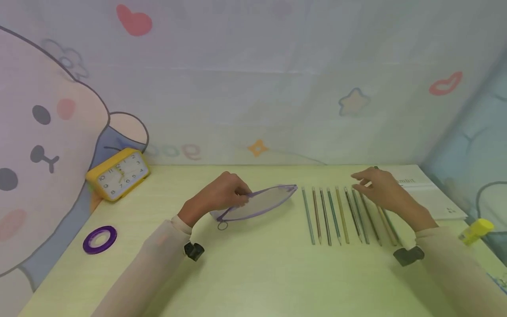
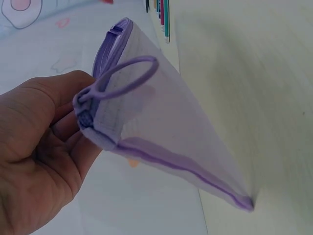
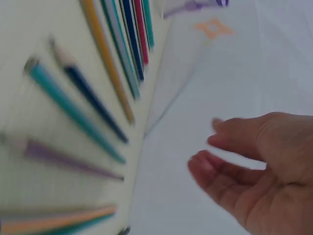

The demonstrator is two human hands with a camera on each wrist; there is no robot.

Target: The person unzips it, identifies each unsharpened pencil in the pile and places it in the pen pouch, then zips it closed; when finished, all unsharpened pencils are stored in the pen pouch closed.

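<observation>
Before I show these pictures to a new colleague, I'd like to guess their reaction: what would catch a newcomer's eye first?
Probably the row of pencils on the table, right of the middle, with the right hand near its right end. Next comes the purple-edged pouch left of the row, held by the left hand. The yellow clock at the far left also stands out.
</observation>
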